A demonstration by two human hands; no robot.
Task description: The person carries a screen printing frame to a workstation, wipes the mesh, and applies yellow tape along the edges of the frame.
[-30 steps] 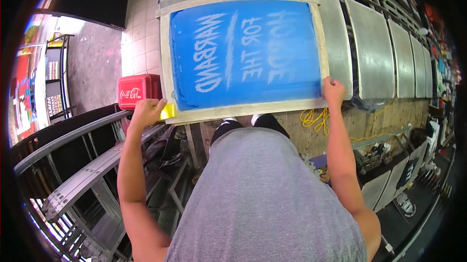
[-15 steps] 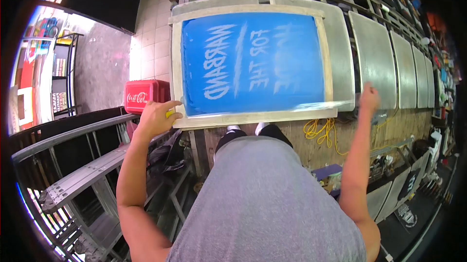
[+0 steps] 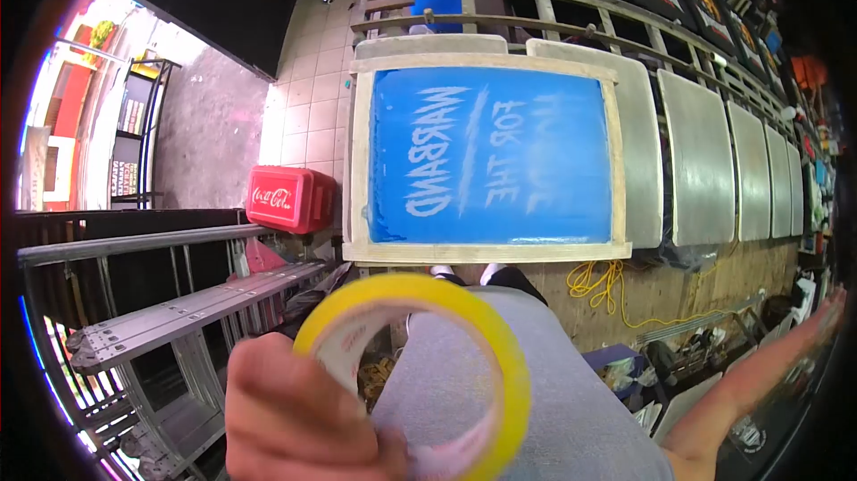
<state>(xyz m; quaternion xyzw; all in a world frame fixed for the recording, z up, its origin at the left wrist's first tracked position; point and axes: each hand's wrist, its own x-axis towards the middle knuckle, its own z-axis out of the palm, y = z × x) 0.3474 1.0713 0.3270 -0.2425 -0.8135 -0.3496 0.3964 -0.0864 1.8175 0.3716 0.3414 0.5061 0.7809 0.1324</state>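
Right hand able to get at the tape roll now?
Likely yes, by swinging inward: right hand is at far right, but the right side of the tape roll looks uncovered; left hand holds its left.

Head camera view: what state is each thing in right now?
Yellow tape roll: lifted close to the camera
Left hand: gripping the tape roll
Right hand: stretched far out sideways, too blurred to tell its grip
Framed blue screen: flat, lettering faint in places
Grey boards: side by side in a row
Yellow cord: loosely looped
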